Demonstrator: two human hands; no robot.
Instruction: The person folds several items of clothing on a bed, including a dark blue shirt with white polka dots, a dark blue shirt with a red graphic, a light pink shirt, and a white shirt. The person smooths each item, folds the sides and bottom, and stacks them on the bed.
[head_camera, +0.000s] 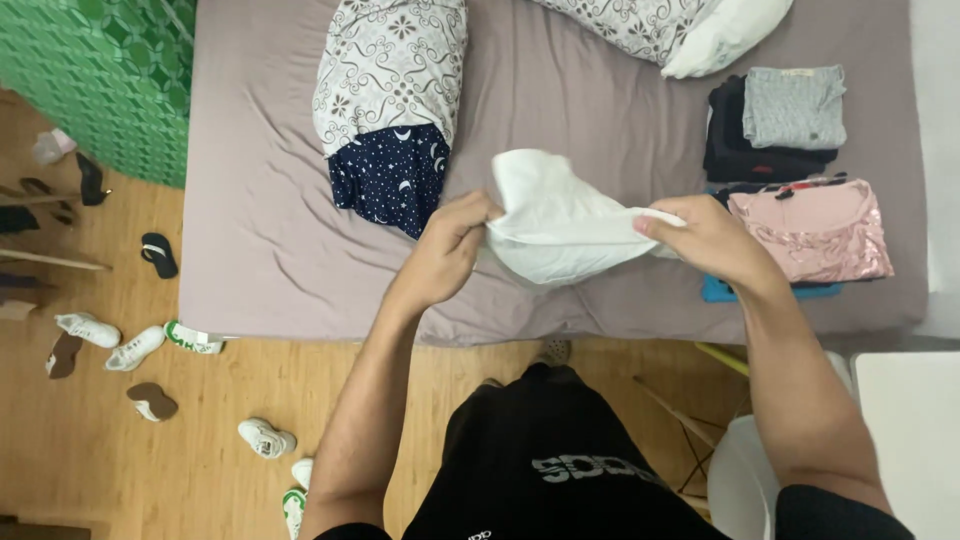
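Note:
A white garment (555, 220) is held up over the bed (250, 230), bunched between both hands. My left hand (452, 245) grips its left edge with closed fingers. On the other side my right hand (708, 240) pinches the right edge between thumb and fingers. The cloth sags a little in the middle, just above the grey-mauve sheet.
Folded clothes sit at the right: a pink top (815, 230), a grey top (795, 105) on a dark pile (735, 150). Patterned pillows (390, 90) lie at the head. Shoes (135, 345) and sandals (158, 255) scatter the wooden floor; a white chair (745, 480) stands near my right leg.

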